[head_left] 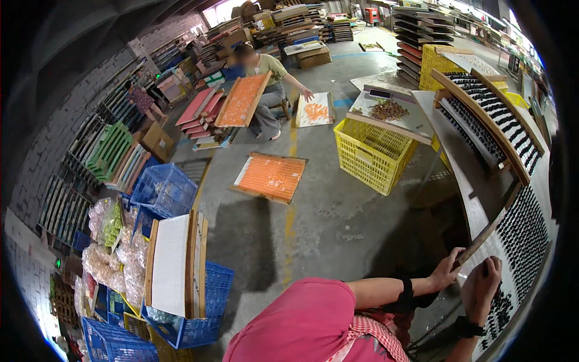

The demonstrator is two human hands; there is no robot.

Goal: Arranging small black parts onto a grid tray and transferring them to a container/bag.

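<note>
A white board (490, 246) with a wooden edge strip lies in front of me on the right, bearing rows of small black pieces (526, 232). My left hand (445, 270) is closed on the board's near left edge, a dark band round its forearm. Beside it my right hand (481, 288), a dark band at its wrist, hovers over or rests on the board with fingers bent together. What its fingertips hold, if anything, is hidden. A loose heap of the same black pieces (499, 311) lies just below the right hand.
Beyond my board stand more wood-edged boards (467, 136) of black pieces. A yellow crate (368, 158) carries a tray with a brown heap (389, 110). Across the floor a seated person (271, 75) handles orange-covered boards (244, 99). Blue crates (217, 292) stand at left.
</note>
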